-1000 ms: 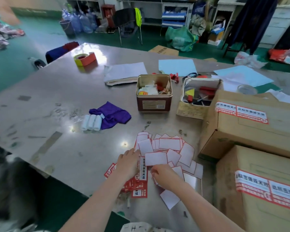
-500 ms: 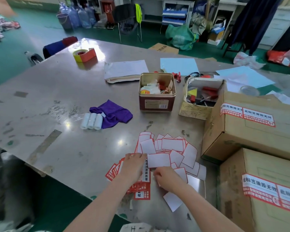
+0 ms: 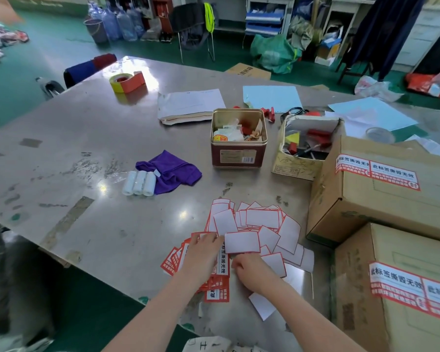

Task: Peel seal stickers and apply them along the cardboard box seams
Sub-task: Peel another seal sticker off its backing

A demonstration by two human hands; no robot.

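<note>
On the table (image 3: 92, 138), two boxes (image 3: 381, 194) at right already carry stickers, beside a heap of blank backings (image 3: 262, 219), where the left hand (image 3: 201, 257) lies flat on the printed stickers (image 3: 220, 278) and the right hand (image 3: 252, 273) pinches one.

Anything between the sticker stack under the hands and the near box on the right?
Nothing solid. Loose white backing sheets litter the table between the seal stickers and the near cardboard box. Left hand rests on the stickers; right hand is beside them.
</note>
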